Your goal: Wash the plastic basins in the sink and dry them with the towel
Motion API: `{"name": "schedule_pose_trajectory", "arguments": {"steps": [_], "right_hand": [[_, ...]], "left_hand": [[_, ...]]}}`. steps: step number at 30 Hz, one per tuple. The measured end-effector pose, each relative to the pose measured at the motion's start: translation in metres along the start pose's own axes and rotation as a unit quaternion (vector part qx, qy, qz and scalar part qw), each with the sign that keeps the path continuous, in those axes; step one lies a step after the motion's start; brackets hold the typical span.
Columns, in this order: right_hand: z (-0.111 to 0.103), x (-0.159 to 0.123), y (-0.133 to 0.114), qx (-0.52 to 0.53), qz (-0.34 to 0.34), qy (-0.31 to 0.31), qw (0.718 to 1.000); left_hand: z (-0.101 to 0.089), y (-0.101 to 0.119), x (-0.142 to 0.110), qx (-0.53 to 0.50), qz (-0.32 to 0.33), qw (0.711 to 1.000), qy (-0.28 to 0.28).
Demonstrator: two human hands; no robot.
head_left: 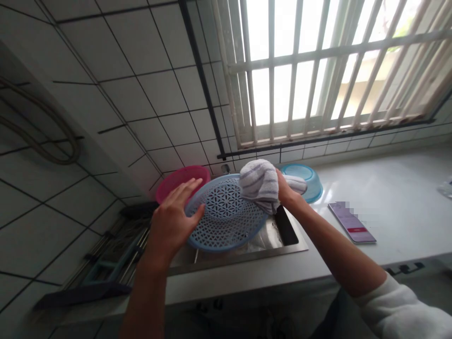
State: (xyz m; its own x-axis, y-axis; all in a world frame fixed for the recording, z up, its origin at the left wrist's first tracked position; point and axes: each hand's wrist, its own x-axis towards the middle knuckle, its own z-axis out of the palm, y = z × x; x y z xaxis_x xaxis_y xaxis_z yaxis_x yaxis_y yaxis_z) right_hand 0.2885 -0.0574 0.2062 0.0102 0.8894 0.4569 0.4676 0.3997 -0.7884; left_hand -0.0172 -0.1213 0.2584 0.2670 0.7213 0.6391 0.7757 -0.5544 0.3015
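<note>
My left hand [174, 214] grips the left rim of a blue perforated plastic basket [226, 216], thumb on its inside, holding it tilted over the steel sink [271, 245]. My right hand [286, 190] is closed on a white striped cloth [257, 183] and presses it against the basket's upper right inner side. A white sleeve covers my right upper arm.
A pink basket [176, 179] stands behind the blue one and a light blue bowl [307, 176] sits behind the cloth. On the white counter lies a phone [351, 222]. A dish rack [113, 254] is left of the sink. A barred window [318, 66] is behind.
</note>
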Motion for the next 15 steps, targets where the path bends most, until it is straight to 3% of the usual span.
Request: {"name": "schedule_pose_trajectory", "arguments": {"steps": [2, 5, 7, 11, 15], "right_hand": [[0.005, -0.004, -0.016, -0.082, -0.074, -0.053, 0.992], [0.013, -0.011, -0.040, -0.204, -0.201, -0.120, 0.951], [0.018, -0.013, -0.049, -0.233, -0.220, -0.127, 0.939], [0.019, -0.012, -0.047, -0.248, -0.195, -0.114, 0.942], [0.021, -0.018, -0.037, -0.250, -0.144, -0.060, 0.956]], "left_hand": [[0.006, 0.013, 0.004, -0.002, 0.019, 1.000, -0.016], [0.026, 0.022, 0.007, -0.002, 0.006, 0.996, -0.094], [0.041, 0.021, 0.007, 0.014, -0.021, 0.993, -0.117], [0.062, 0.011, 0.003, 0.013, -0.028, 0.998, -0.061], [0.078, 0.000, -0.006, -0.007, -0.037, 0.998, 0.043]]}}
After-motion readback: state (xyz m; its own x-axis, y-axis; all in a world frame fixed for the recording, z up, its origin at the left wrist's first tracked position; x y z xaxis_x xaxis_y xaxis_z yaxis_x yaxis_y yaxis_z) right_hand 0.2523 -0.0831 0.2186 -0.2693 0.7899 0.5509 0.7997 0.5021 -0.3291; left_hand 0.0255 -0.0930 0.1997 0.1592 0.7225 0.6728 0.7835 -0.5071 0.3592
